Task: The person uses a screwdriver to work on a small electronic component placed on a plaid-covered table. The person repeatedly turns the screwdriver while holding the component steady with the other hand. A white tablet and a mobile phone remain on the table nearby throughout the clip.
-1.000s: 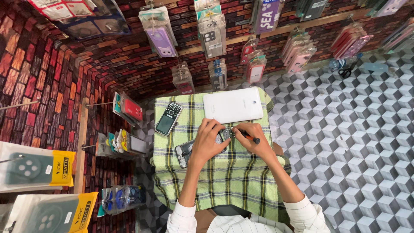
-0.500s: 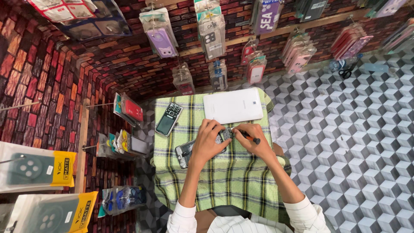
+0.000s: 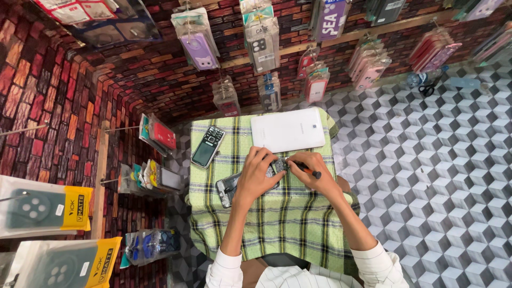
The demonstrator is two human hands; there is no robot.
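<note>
An opened phone point(image 3: 230, 186) lies on a small table covered with a green checked cloth point(image 3: 277, 224). My left hand point(image 3: 257, 176) rests on top of it and holds it down, hiding its middle. My right hand point(image 3: 312, 173) grips a small screwdriver point(image 3: 305, 168) with a red and black handle, its tip pointing left at the phone's right end near my left fingertips.
A keypad phone point(image 3: 208, 146) lies at the cloth's far left. A white tablet point(image 3: 288, 130) lies face down at the far edge. Packaged phone cases hang on the brick-patterned wall point(image 3: 256, 42). Scissors point(image 3: 428, 87) lie on the cube-patterned surface at right.
</note>
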